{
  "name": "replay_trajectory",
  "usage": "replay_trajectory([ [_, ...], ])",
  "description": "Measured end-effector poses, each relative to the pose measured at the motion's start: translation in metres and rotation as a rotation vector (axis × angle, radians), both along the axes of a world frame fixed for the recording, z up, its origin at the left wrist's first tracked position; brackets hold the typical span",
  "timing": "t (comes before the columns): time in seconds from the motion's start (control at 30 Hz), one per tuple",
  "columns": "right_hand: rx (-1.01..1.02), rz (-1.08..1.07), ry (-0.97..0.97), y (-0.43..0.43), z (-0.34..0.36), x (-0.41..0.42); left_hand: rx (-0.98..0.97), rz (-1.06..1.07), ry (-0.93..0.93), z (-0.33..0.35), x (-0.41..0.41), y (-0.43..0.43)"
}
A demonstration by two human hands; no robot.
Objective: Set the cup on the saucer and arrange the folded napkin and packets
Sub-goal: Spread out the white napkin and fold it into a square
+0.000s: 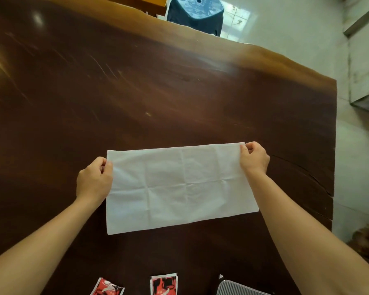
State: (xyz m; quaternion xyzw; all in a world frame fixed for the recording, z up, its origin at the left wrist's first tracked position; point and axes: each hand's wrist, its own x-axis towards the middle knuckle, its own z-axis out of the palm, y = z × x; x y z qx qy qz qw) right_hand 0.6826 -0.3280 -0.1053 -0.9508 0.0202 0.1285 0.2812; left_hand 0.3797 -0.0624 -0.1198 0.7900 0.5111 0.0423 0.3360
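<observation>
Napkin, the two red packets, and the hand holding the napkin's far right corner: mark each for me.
napkin (179,188), head view, middle of the white sheet.
left packet (107,287), head view, its red printed face.
right packet (164,284), head view, its red printed face.
right hand (255,159), head view, back of the hand.

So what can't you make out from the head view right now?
- Cup and saucer: not in frame.
- Two red packets: cut off by the bottom edge, print unreadable.
- Ribbed grey object: cropped at the bottom, unidentifiable.
- Napkin: fingers cover its far corners.
</observation>
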Motion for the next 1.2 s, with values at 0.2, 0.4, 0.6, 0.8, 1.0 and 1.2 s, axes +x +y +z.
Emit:
replay_trajectory([
  [0.2, 0.063, 0.034, 0.018, -0.012, 0.012, -0.008, -0.045, 0.070, -0.041, 0.014, -0.009, -0.011],
  [0.4, -0.089, 0.532, -0.046, -0.017, 0.019, -0.099, 0.272, -0.541, 0.083, 0.021, -0.030, -0.062],
  [0.6, -0.220, 1.132, 0.028, 0.041, 0.003, -0.213, 0.325, -0.937, 0.233, 0.003, -0.034, -0.092],
  [0.8, -0.296, 1.224, -0.046, 0.061, -0.023, -0.226, 0.386, -0.913, 0.234, -0.015, -0.043, -0.089],
  [1.0, -0.507, 0.983, -0.147, -0.012, -0.043, -0.126, 0.420, -0.871, 0.274, -0.029, -0.044, -0.085],
  [1.2, -0.577, 0.645, -0.075, -0.088, -0.038, -0.033, 0.446, -0.878, 0.270, -0.027, -0.042, -0.086],
])
